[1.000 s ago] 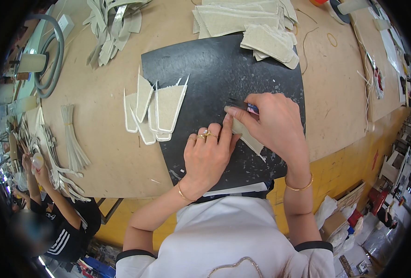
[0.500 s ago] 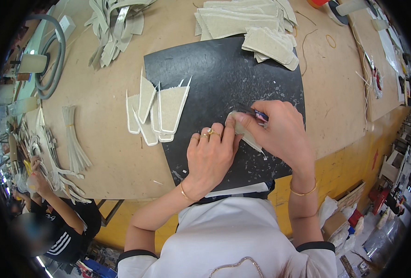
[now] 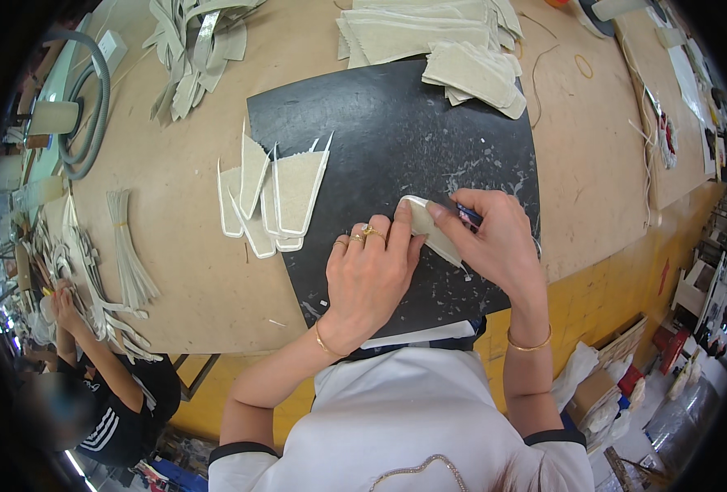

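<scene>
Right hand: your right hand (image 3: 503,242) closes round a small dark tool (image 3: 468,216) with a patterned grip; its working end is hard to make out, so its kind cannot be told.
Right thumb: it now sits on the right side of the beige piece, near its curved far end; half a second ago it covers more of that end.
Tool: it shifts from just beyond the far end to the right of the piece, and points away from your left hand.
Left hand: your left hand (image 3: 372,275) lies fairly flat, fingers extended and close together, the index fingertip against the left side of the far end; it stays almost where it is in the earlier views.
Beige piece: the beige piece (image 3: 422,220) lies on the black mat (image 3: 372,123), slanting between your two hands, partly hidden by them.
White edging: the white edging (image 3: 413,199) now shows round the far curve; this suggests your attention passes from the curve to the right side.
Edged pieces: the edged pieces (image 3: 299,193) overlap at the mat's left border, unmoved, so your effort seems to be all on this one.
Small stack: the small stack (image 3: 474,78) rests at the mat's far right corner, apart from your hands.
</scene>
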A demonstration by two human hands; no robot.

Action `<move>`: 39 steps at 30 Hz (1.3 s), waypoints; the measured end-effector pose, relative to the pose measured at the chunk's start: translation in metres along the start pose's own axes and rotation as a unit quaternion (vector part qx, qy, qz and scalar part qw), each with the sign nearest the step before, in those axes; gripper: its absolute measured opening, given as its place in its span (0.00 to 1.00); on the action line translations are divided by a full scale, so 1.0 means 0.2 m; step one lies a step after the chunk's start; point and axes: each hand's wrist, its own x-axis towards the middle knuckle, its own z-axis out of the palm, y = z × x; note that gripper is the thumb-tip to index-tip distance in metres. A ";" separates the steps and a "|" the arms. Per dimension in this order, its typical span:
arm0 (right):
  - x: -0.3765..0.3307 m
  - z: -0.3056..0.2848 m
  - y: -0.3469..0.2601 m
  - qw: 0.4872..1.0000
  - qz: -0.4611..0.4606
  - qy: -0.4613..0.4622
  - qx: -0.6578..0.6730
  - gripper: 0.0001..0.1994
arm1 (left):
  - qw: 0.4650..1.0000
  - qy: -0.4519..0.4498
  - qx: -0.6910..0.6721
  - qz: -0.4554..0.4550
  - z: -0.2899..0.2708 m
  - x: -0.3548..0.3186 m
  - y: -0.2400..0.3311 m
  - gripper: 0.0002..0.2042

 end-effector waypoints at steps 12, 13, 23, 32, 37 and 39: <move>0.00 0.02 -0.01 1.000 0.013 0.016 -0.012 0.18 | 1.000 -0.008 -0.009 -0.004 0.00 0.00 0.00 0.19; 0.01 0.02 -0.01 1.000 0.015 0.012 -0.011 0.18 | 1.000 -0.009 -0.012 -0.005 0.00 0.00 0.00 0.19; 0.01 0.03 0.00 0.999 0.003 0.032 -0.008 0.19 | 1.000 -0.017 0.015 0.018 0.01 0.00 -0.01 0.24; -0.10 -0.18 0.13 0.997 0.066 0.010 0.032 0.14 | 0.994 -0.053 0.085 0.035 -0.02 0.01 0.01 0.25; -0.12 -0.13 0.18 0.998 0.054 0.038 0.002 0.12 | 0.984 -0.069 0.152 0.058 -0.02 0.00 0.04 0.25; -0.13 -0.13 0.19 0.998 0.051 0.040 0.002 0.11 | 0.981 -0.066 0.172 0.065 -0.01 0.00 0.05 0.25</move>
